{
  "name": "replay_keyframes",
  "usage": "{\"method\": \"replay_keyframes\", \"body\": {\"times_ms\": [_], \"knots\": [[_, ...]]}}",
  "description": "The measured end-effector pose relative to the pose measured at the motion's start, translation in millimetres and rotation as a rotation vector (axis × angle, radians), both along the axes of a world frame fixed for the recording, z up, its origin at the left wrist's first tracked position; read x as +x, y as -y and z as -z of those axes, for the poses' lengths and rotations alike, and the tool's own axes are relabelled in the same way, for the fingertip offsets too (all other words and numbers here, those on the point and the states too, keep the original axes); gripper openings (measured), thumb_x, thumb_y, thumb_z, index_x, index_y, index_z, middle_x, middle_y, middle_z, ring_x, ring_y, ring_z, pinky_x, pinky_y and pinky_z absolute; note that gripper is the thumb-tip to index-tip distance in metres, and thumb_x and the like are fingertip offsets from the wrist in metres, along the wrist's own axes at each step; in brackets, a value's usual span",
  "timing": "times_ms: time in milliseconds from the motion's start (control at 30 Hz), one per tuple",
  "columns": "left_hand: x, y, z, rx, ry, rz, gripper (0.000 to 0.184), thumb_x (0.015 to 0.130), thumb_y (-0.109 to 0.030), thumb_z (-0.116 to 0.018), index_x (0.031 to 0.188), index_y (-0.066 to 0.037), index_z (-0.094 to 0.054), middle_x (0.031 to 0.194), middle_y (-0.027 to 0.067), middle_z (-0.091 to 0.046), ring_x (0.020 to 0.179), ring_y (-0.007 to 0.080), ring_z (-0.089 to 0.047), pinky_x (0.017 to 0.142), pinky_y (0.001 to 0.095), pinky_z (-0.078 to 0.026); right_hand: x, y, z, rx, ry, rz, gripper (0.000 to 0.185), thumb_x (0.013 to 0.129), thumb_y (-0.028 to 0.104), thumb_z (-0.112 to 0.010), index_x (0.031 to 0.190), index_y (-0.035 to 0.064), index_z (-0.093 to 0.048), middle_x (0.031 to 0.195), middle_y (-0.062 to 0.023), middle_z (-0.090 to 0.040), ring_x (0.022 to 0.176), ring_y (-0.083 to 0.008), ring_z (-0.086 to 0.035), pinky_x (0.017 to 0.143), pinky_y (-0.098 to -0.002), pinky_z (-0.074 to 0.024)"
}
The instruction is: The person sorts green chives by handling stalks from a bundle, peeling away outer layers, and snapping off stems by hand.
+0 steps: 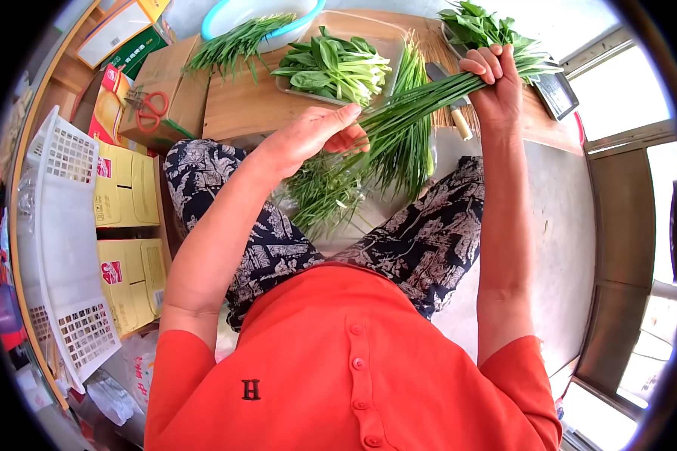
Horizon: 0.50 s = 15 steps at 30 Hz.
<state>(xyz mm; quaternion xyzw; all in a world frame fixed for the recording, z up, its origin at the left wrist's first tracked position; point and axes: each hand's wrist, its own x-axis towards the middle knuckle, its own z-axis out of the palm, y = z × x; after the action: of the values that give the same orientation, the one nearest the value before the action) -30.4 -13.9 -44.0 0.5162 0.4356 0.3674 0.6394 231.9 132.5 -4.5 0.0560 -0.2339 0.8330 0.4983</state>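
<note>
Tray point(391, 48) holds leafy greens point(331, 66); right hand point(495, 79), chives point(436, 93).

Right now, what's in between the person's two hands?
In the head view, a bundle of long green stalks slants from the right hand down toward the left hand. Whether the left fingers touch it is hard to tell.

One left hand point(305, 141) and one right hand point(498, 90), one held bunch of chives point(444, 93), one pair of scissors point(151, 111), one knife point(461, 123), one blue-rimmed basin point(303, 26), two pale-yellow boxes point(128, 207), four shirt buttons point(359, 364).
</note>
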Motion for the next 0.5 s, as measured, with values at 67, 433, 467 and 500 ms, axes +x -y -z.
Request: {"method": "replay_keyframes", "body": {"times_ms": [67,433,467,500], "knots": [[2,0,-4,-0.066,0.03,0.086,0.053,0.096,-0.047,-0.043,0.094,0.001,-0.063,0.079,0.0029,-0.061,0.074,0.0092,-0.054,0.07,0.0231,-0.042,-1,-1,0,0.009,0.004,-0.006,0.031,0.098,0.03,-0.043,0.08,0.0052,-0.048,0.057,0.0021,-0.031,0.052,-0.0111,-0.03,0.06,-0.0273,-0.0376],[19,8,-4,0.049,-0.131,0.038,0.03,0.098,-0.027,-0.046,0.085,-0.002,-0.056,0.062,-0.0051,-0.041,0.053,0.0033,-0.037,0.047,0.0177,-0.03,-8,-5,4,0.049,0.057,0.061,0.029,0.098,0.029,-0.044,0.081,0.006,-0.048,0.056,0.0038,-0.03,0.05,-0.0089,-0.029,0.059,-0.0259,-0.037],[21,11,1,0.049,-0.132,0.038,0.03,0.098,-0.027,-0.046,0.085,-0.002,-0.056,0.062,-0.0051,-0.041,0.053,0.0033,-0.037,0.047,0.0177,-0.03,-9,-5,4,0.024,0.06,0.068,0.029,0.099,0.03,-0.043,0.081,0.0073,-0.048,0.056,0.0043,-0.029,0.05,-0.0086,-0.029,0.058,-0.0267,-0.0373],[21,10,9,0.164,-0.154,-0.006,0.029,0.098,-0.025,-0.045,0.083,-0.003,-0.054,0.062,-0.0053,-0.04,0.053,0.003,-0.035,0.046,0.0177,-0.029,-9,-8,4,0.027,0.062,0.07,0.03,0.099,0.03,-0.043,0.08,0.0074,-0.048,0.056,0.0044,-0.028,0.049,-0.0086,-0.029,0.057,-0.0267,-0.037]]}}
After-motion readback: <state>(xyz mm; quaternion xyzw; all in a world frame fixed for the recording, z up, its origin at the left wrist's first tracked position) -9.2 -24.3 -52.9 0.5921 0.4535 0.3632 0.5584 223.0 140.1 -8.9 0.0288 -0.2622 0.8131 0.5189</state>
